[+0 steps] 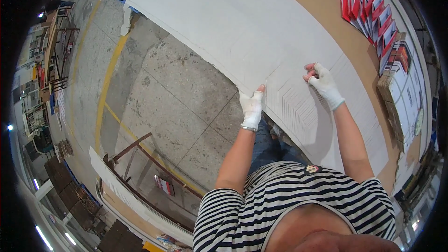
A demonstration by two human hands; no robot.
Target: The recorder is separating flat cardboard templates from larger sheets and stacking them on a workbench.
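A long stack of white sheets (224, 23) is fanned into stepped layers beside me. My left hand (252, 108), in a white fingerless glove, is at the stack's near left edge. Its thumb lies over the top, and the fingers go out of sight beneath the edge, closed on the sheets. My right hand (325, 86), gloved the same way, is over the stepped layers. Its bare fingertips are bent and apart, with nothing visible between them; whether they touch the paper I cannot tell.
Brown board (322, 7) lies under the sheets. Red and white packets (368, 11) and a strapped bundle of printed pieces (401, 91) line the right side. A rusty metal frame (133, 158) stands at lower left, on a concrete floor with yellow lines (109, 79).
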